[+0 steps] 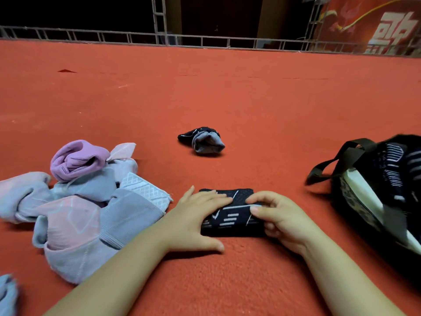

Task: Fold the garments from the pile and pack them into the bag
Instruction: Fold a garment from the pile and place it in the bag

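Folded garment: a black knit piece with pale line markings (230, 213) lies flat on the red carpet (227, 99), close in front of the person, between the pile and the bag.
Left hand: the left hand (196, 217) lies on the garment's left end, fingers (216, 198) straight and spread flat, thumb down on the carpet at the near edge; it presses and holds nothing.
Right hand: the right hand (275, 215) has its fingers curled over the garment's right end, thumb against the top, pinching the fabric there.
Pile: pastel lilac, pink and grey-blue garments (86, 201) sit heaped to the left, just beside the left wrist, a loose corner nearly touching it.
Stray piece: a black and grey garment (202, 140) lies crumpled farther out on the carpet, well apart from the rest.
Bag: a black bag (376, 192) with dark straps stands open at the right, similar black patterned pieces already showing in its mouth.
Risk, fold springing open: I'd judge the knit is thick and springy; if the flat hand lifts before the pinch holds all the layers, the fold could open on the way over.
Risk, one-ended lift: carried by the right end alone, the free end would likely droop and unroll.
Risk, straps: the loose strap (323, 169) lies on the near side of the opening and could catch the bundle or get pushed in with it.
Risk, the pile: a left-arm swing back could drag that near corner and spill the heap.
Risk, oversight: the far piece looks easy to forget.
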The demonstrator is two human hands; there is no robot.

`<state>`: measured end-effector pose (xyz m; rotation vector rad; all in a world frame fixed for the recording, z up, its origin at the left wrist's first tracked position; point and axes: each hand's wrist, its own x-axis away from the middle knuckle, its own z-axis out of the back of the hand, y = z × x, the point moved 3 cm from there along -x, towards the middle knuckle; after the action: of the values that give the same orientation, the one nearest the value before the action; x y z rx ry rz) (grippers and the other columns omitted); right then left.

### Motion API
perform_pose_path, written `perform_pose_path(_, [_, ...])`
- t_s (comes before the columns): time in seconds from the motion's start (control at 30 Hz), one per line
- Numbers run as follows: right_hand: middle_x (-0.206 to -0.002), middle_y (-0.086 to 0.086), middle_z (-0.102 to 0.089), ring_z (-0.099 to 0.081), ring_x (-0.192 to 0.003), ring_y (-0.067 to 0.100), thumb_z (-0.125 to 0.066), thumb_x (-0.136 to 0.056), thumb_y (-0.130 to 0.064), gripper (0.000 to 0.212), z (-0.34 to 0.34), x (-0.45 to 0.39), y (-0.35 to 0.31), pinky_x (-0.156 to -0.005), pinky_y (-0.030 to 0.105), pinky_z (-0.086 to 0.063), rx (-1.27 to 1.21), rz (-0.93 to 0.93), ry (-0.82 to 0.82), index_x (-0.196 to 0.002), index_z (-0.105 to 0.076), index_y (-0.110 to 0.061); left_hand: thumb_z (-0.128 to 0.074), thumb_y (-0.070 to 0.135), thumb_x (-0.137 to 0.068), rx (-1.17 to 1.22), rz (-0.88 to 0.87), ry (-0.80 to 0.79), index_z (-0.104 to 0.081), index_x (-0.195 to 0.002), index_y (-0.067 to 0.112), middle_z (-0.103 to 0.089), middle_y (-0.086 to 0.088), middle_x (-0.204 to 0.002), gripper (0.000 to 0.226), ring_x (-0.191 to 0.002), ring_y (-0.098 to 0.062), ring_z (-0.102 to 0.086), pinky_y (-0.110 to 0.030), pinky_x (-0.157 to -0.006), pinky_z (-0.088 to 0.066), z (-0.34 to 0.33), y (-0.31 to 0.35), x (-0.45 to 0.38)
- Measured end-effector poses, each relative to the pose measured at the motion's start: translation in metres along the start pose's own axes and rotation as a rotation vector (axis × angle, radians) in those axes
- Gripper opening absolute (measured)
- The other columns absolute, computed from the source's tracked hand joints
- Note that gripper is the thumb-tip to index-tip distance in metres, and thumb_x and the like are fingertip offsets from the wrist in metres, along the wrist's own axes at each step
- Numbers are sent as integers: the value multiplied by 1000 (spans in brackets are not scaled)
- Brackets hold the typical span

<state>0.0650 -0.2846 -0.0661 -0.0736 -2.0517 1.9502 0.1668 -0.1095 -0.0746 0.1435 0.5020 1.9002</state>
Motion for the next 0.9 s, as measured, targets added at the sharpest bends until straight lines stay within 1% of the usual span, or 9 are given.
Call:
perform_pose_path(0.1, [-63, -2, -54, -45, -47, 5, -64, -82, -7, 14, 0, 0, -2, -45, 18, -34, -109, 52, 4, -86, -67, -20, -58, 65, -69, 50, -24, 233, -45, -131, 41, -49, 21, -127, 68, -125, 3, -39, -37, -113, -11, 9, -3, 0])
perform_pose_path(0.23, [-90, -4, -68, -62, -77, 10, -67, -67, -5, 38, -8, 4, -3, -58, 30, -52, -2, 246, -105, -100, -60, -23, -55, 63, -73, 38, 14, 301, -59, -118, 30, -61, 15, -113, 56, -107, -4, -53, -39, -104, -35, 11, -5, -2])
perform_pose_path(0.33, [-88, -10, -66, -58, -64, 9, -64, -68, -3, 41, -13, 2, 1, -45, 26, -40, 9, 243, -121, -102, -54, -23, -54, 75, -61, -32, 169, 296, -49, -130, 33, -56, 11, -110, 81, -105, -11, -53, -39, -94, -44, 20, -1, 2])
perform_pose_path(0.4, [-87, -8, -65, -56, -63, 13, -63, -69, -5, 35, -12, -1, 4, -49, 27, -41, -13, 244, -81, -98, -55, -22, -56, 79, -55, -106, 338, 251, -33, -139, 38, -57, 13, -104, 96, -101, -12, -54, -36, -91, -43, 23, -3, 8])
perform_pose_path(0.47, [-87, -5, -66, -57, -70, 19, -62, -69, -6, 30, -10, -4, 7, -60, 28, -46, -46, 253, -34, -95, -58, -19, -69, 66, -62, 25, 401, 230, -28, -138, 43, -61, 16, -90, 90, -90, -9, -59, -33, -85, -47, 22, -3, 13])
perform_pose_path(0.53, [-88, 0, -68, -59, -79, 23, -62, -68, -7, 26, -8, -7, 10, -71, 34, -47, -77, 237, 16, -92, -62, -18, -79, 39, -70, 345, 370, 271, -37, -130, 49, -63, 19, -96, 74, -90, -1, -61, -29, -86, -51, 19, 0, 13])
perform_pose_path(0.6, [-91, 4, -70, -62, -84, 25, -65, -69, -12, 25, -7, -6, 10, -77, 39, -46, -64, 198, 40, -92, -67, -20, -79, 18, -73, 464, 310, 284, -44, -118, 53, -59, 22, -115, 67, -101, 9, -56, -22, -95, -46, 15, 3, 11])
perform_pose_path(0.77, [-84, -11, -69, -62, -71, -1, -71, -64, -26, 36, -6, 3, -2, -61, 16, -47, 314, 150, -70, -100, -65, -24, -75, 28, -76, 179, 327, 138, -48, -135, 34, -54, 17, -132, 65, -119, 2, -48, -11, -99, -32, 17, 6, 12])
perform_pose_path(0.9, [-105, -18, -65, -61, -95, -5, -78, -54, -38, 54, -9, 6, -1, -85, 18, -47, 611, 141, -187, -104, -59, -39, -69, 34, -79, -26, 257, 9, -51, -133, 34, -59, 13, -129, 57, -118, -5, -52, -21, -98, -38, 18, 10, 13])
